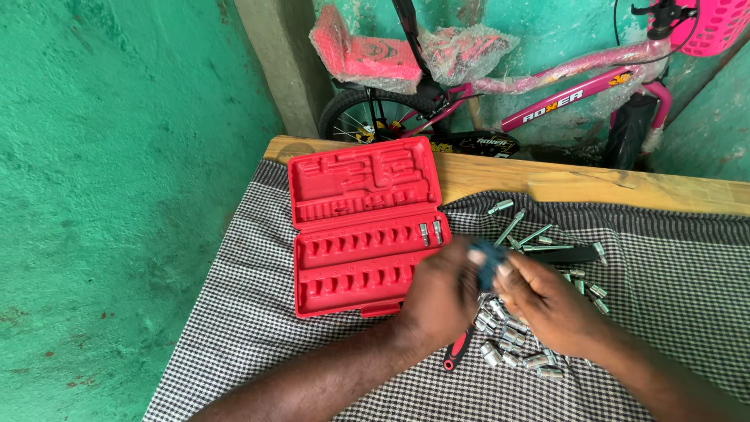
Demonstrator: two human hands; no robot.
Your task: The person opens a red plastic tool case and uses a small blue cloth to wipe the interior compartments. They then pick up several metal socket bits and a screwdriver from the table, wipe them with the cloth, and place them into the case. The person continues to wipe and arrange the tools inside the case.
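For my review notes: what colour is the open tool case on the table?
The tool case is red, inside and out; the head view shows it clearly.

A cloth [258, 312] covers the counter [625, 187] in front of me, leaving a bare strip of counter along the far edge. On the cloth, to my left, lies an open tool case [363, 227], its lid towards the far edge and its tray nearer me. Two sockets [431, 232] sit in the tray's far row at its right end. My left hand [445, 293] and right hand [547, 301] meet just right of the case, with a small holder [486, 262] between them. Loose sockets [512, 348] lie under and before my hands; more bits and extension bars [539, 238] lie behind them. A screwdriver handle [458, 350] shows beneath my left wrist. Behind the counter stands a bicycle [547, 101].
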